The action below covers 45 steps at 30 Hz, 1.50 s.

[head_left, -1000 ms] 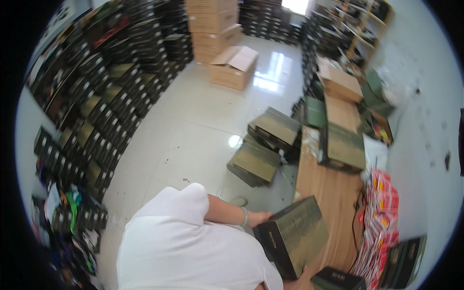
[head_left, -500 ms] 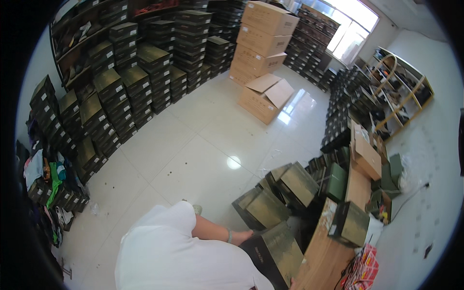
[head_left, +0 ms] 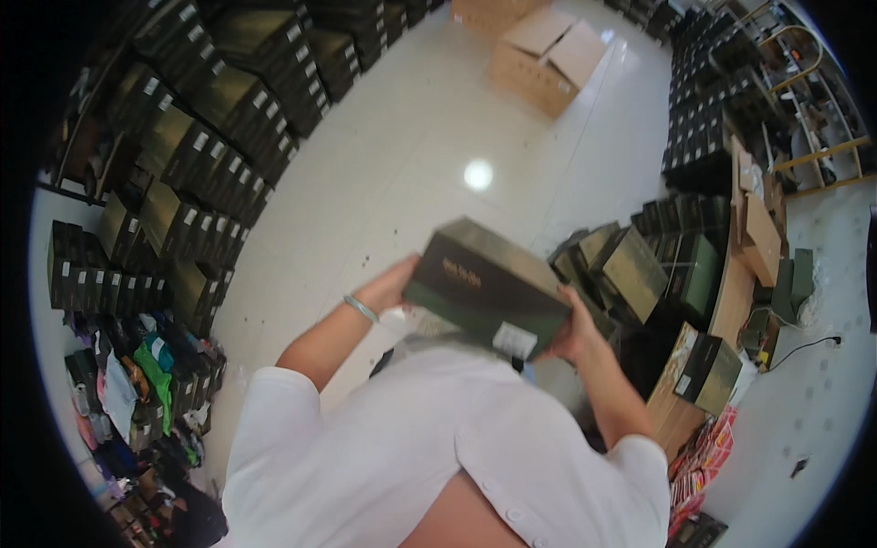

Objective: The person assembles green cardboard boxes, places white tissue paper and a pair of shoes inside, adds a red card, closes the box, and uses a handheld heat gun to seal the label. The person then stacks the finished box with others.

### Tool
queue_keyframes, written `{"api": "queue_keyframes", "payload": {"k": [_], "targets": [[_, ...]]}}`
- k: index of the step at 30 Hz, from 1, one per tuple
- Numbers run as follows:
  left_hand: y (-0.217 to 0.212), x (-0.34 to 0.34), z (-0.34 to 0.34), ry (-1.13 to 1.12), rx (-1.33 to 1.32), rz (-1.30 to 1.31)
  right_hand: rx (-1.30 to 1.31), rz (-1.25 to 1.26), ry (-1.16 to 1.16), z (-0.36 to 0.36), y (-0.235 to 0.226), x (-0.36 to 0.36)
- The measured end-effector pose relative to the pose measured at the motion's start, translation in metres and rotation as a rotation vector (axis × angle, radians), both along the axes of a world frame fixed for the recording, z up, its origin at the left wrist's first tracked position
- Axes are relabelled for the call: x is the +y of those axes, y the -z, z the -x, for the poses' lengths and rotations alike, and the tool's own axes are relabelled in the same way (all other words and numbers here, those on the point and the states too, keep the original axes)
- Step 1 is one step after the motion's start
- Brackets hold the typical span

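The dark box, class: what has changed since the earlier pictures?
The dark box has moved left, away from the wooden table, to in front of the white top; a white label now shows. The left hand and right hand still hold it; the open carton remains on the floor.

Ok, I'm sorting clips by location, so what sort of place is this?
Probably a stockroom or packing room: stacks of dark boxes line the left side, a cardboard carton stands on the floor, and the left hand and right hand hold a similar box.
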<state>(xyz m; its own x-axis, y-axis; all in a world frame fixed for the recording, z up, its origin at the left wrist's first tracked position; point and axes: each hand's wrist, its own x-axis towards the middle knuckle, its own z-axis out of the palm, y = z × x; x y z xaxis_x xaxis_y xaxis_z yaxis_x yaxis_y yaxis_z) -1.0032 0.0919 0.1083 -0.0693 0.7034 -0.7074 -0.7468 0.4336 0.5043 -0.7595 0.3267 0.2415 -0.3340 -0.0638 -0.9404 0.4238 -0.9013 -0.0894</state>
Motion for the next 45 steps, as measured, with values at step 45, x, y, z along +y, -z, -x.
{"api": "queue_keyframes", "payload": {"k": [45], "targets": [[-0.038,0.669,0.842,0.331,1.542,-0.190,0.153,0.084,-0.346,1.018,0.059,0.593]]}}
